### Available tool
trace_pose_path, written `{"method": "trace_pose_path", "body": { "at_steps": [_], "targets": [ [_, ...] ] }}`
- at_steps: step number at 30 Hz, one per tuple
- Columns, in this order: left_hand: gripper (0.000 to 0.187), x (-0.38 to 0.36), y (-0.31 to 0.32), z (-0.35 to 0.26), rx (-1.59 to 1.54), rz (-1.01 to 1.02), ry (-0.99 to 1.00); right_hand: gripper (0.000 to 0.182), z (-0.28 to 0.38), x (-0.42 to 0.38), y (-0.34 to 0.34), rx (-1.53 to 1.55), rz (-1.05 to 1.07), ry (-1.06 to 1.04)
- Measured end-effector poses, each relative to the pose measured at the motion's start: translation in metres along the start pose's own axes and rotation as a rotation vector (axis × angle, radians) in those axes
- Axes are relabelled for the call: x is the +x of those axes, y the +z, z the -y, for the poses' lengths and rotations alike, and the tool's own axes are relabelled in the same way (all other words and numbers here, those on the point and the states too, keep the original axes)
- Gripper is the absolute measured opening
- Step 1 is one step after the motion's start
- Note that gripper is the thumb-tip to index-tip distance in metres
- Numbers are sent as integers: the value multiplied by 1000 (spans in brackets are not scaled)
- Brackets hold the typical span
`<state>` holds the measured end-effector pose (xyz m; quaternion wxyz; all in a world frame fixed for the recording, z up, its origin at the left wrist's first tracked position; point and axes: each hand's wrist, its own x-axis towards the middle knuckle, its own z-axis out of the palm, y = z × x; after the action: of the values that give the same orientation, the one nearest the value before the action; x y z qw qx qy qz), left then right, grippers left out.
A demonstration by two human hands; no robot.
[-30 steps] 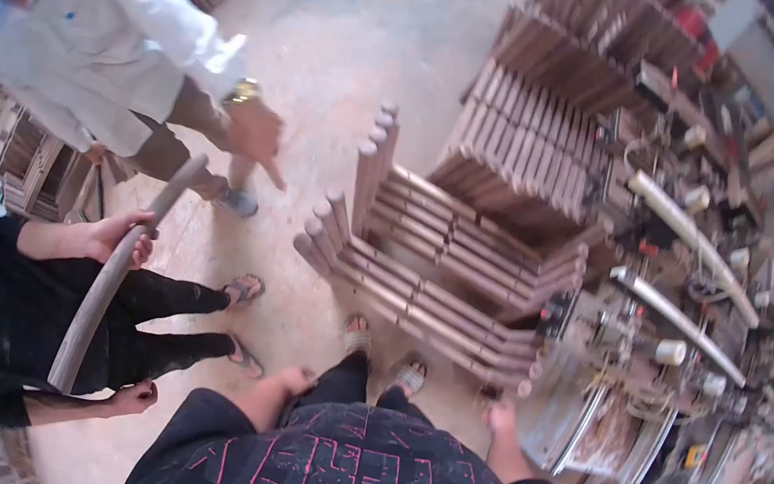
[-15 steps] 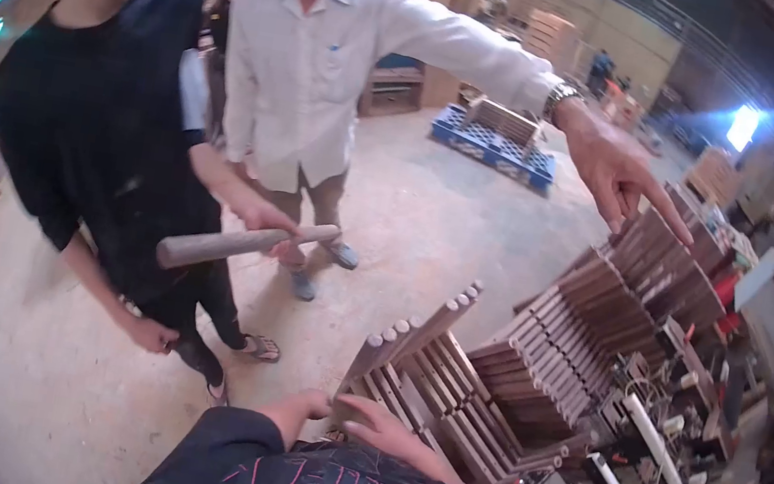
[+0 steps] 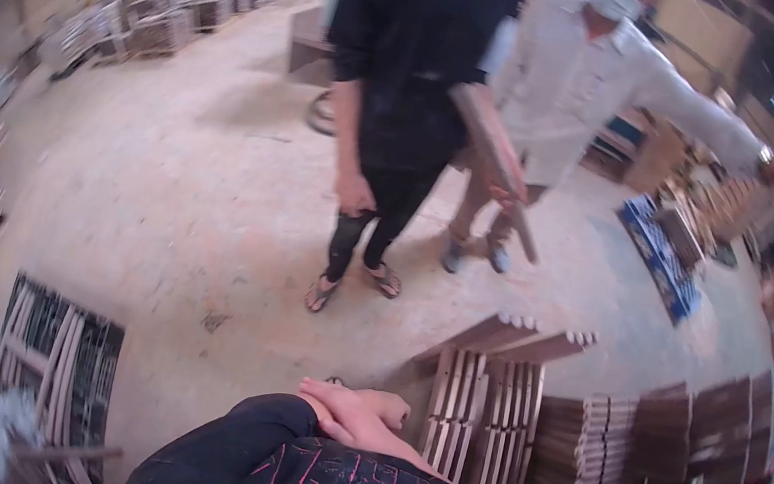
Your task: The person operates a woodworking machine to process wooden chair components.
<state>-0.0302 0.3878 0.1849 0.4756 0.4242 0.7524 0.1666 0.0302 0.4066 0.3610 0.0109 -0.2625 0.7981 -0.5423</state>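
My forearms cross in front of my body at the bottom middle of the head view. My right hand (image 3: 333, 404) lies across my left wrist, its fingers pointing left and its thumb on the near side. Beyond it, to the right, my left hand (image 3: 393, 410) is loosely curled, with nothing visible in it. Close to the right of my hands stands a stack of slatted wooden frames (image 3: 454, 425), with round-ended bars sticking up at its far end. A person in black opposite me holds a long wooden piece (image 3: 494, 142).
Beside that person, another in a white shirt (image 3: 558, 87) stretches an arm to the right. More stacked wooden parts (image 3: 660, 437) line the right side. A blue pallet (image 3: 658, 255) lies farther back. Slatted pieces on a dark rack (image 3: 62, 343) stand at the lower left.
My view has turned left, and the people appear farther right. My hands, close together before, are now crossed with the right over the left wrist. The white-sleeved person's pointing arm has swung outward.
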Motion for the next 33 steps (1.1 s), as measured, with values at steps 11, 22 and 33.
{"method": "trace_pose_path", "body": {
  "at_steps": [11, 22, 33],
  "targets": [
    [40, -226, -10, 46, -299, -509, -323, 36, -7, 81, 126, -125, 374, -62],
    [33, -441, 121, 290, -510, -885, -482, 45, 172, 216, 454, 255, 1254, -648],
    [33, -604, 194, 422, -545, -810, -727, 44, 93, 310, 625, -36, 1365, -457]
  ]
}}
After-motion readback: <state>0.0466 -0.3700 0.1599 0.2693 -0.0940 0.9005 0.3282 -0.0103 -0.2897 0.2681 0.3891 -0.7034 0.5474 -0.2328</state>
